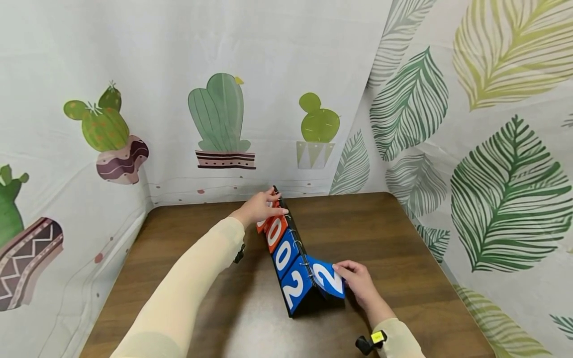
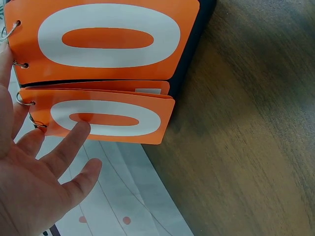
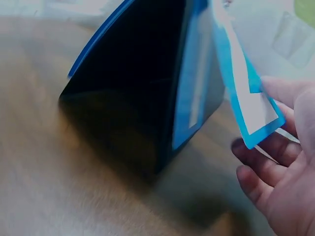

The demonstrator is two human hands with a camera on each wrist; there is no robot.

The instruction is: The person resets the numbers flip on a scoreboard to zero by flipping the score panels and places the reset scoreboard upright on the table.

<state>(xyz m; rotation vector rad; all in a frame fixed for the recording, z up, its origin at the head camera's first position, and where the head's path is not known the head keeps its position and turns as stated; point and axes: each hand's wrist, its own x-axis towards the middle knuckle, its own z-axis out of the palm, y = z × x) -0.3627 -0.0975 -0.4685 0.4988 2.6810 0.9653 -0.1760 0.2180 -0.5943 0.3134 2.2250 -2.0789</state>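
Observation:
A tabletop flip scoreboard (image 1: 299, 243) stands on the table like a tent, with number cards on rings along its black ridge. Its near face shows orange 0 cards (image 2: 108, 42) at the far end, then a blue 0 card (image 1: 284, 257) and a blue 2 card (image 1: 294, 291). My left hand (image 1: 258, 208) holds the ridge at the far end; one fingertip touches the last orange card (image 2: 142, 105). With thumb and fingers, my right hand (image 1: 358, 283) pinches the outer edge of another blue card (image 3: 246, 105) marked 2, raised off the right face.
The brown wooden table (image 1: 380, 233) extends on both sides of the scoreboard. Behind it hangs a white cloth (image 1: 268, 49) printed with cacti. A leaf-printed cloth (image 1: 447, 149) lines the right side.

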